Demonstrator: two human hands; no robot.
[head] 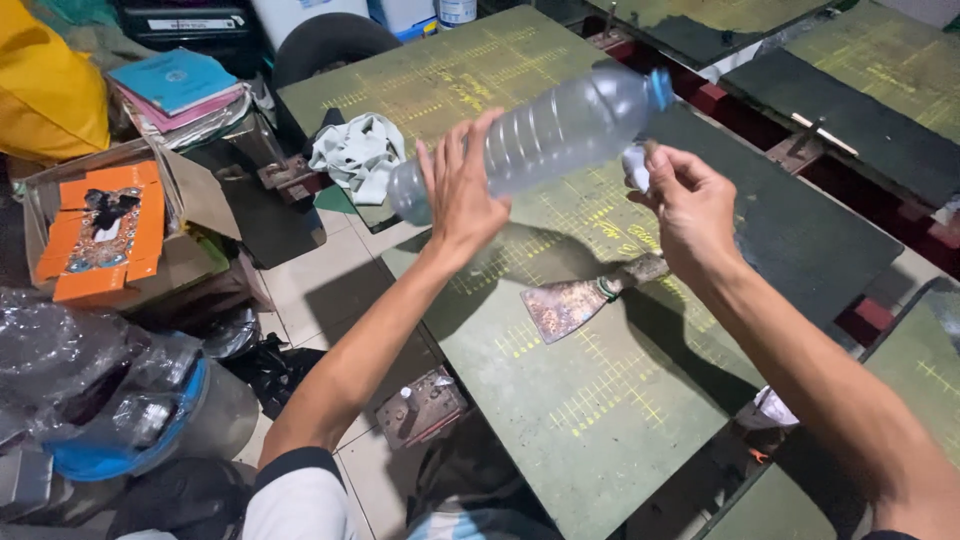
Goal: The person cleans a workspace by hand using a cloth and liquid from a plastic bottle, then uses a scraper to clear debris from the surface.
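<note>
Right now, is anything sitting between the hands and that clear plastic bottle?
Nothing visible does. The left hand already grips the clear plastic bottle around its middle, held tilted in the air. The right hand is just below the blue cap, pinching a small white item. The rusty scraper lies lower, on the green board.

Green work tables (600, 400) with yellow grid markings fill the room, set on red frames (870, 318). Floor (320, 290) is pale tile. Cardboard box (190, 215), books (180, 85), plastic bags (70, 360) crowd the left side.

workshop: green marked worktables (620, 400), scraper (570, 300)
</note>
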